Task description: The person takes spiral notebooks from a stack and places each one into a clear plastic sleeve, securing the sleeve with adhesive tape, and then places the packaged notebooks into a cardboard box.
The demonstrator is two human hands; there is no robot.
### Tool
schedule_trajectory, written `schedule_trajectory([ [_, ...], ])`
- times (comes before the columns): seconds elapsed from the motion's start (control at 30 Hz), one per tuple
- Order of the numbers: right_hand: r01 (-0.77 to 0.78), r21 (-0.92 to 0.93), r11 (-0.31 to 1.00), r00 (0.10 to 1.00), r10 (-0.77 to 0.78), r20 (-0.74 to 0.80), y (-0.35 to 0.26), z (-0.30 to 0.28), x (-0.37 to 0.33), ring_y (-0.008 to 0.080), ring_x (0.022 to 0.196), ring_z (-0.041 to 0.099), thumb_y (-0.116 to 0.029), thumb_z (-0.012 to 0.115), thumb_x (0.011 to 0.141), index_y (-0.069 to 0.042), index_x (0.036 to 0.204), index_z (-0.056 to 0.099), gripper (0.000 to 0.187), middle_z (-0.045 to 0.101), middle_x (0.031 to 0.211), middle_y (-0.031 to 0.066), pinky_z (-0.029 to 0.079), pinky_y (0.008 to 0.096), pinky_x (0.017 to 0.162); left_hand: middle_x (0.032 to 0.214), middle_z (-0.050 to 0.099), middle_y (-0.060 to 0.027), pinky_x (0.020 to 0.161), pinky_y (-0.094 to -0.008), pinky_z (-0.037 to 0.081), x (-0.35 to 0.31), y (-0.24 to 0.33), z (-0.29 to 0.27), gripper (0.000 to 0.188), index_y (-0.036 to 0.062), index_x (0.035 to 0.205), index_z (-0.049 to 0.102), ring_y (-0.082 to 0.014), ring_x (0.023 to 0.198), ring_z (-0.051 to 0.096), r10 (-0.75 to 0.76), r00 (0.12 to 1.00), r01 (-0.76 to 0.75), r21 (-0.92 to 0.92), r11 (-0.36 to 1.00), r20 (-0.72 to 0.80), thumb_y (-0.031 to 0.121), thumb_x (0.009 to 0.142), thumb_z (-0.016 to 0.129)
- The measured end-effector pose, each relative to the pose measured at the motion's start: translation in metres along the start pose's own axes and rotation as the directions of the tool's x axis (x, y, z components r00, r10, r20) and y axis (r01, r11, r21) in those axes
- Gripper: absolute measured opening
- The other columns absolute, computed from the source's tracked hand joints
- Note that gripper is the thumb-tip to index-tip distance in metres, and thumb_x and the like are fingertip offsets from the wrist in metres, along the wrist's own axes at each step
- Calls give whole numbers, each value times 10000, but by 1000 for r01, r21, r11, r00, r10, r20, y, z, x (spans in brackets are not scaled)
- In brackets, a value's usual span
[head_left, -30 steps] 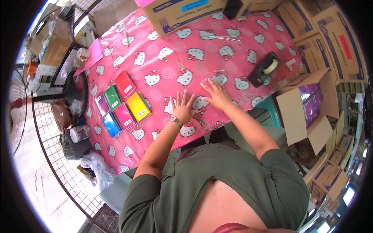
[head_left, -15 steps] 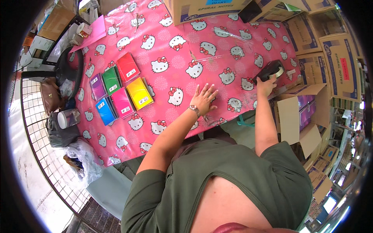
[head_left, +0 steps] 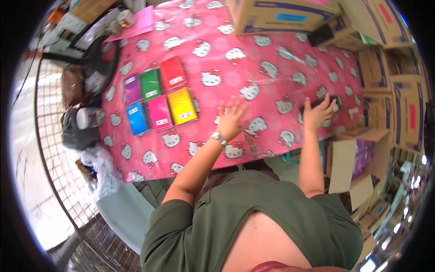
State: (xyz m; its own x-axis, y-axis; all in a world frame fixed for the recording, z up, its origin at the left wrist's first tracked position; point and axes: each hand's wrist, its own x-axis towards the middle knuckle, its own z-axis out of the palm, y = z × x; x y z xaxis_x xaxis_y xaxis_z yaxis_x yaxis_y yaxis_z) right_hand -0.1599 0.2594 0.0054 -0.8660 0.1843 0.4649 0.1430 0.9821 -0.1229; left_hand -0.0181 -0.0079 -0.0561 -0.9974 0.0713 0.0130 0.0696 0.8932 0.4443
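Six books (head_left: 159, 103) are already lying in rows; left hand (head_left: 233, 119) is looking wide, empty; wide right hand (head_left: 318, 113) is partly hiding the tape (head_left: 336, 100).

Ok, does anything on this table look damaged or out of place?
One spot: the pink table cover has a brownish patch near its front edge, beside the left hand, interrupting the print as if worn or torn; blur hides which. The six spiral notebooks lie in two tidy rows, and no spill shows.
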Motion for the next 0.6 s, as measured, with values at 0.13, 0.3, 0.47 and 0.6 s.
schedule_trajectory([
  [0.13,452,274,849,889,-454,-62,-108,-6,12,376,1185,449,-243,705,746,-92,1190,538,498,497,1265,173,357,521,971,1290,507,-230,1033,-425,340,-42,-186,-79,454,-11,1242,528,-369,1201,460,-533,541,457,-305,835,-651,108,817,635],
  [0.3,23,952,306,563,-791,241,-337,37,-90,356,1003,599,-219,683,789,14,1098,608,394,631,1053,214,475,418,874,1122,597,-229,937,-436,423,-101,-359,-155,483,-43,1166,582,-385,1091,544,-790,245,761,-394,516,-562,257,801,687],
  [0.47,-107,806,582,581,-621,526,-447,73,-143,360,962,624,-282,684,805,22,1036,610,388,640,1008,233,499,437,842,985,679,-183,817,-380,502,-70,-389,-132,478,-53,1101,625,-296,875,657,-777,465,837,-77,542,-423,270,761,723],
  [0.6,-28,653,757,397,-591,702,-477,29,-197,370,973,628,-305,687,813,36,1067,555,445,636,1018,237,509,450,842,1054,668,-189,847,-358,498,-118,-421,-125,555,-65,1161,585,-277,961,653,-933,310,753,-552,358,-182,133,679,777],
])
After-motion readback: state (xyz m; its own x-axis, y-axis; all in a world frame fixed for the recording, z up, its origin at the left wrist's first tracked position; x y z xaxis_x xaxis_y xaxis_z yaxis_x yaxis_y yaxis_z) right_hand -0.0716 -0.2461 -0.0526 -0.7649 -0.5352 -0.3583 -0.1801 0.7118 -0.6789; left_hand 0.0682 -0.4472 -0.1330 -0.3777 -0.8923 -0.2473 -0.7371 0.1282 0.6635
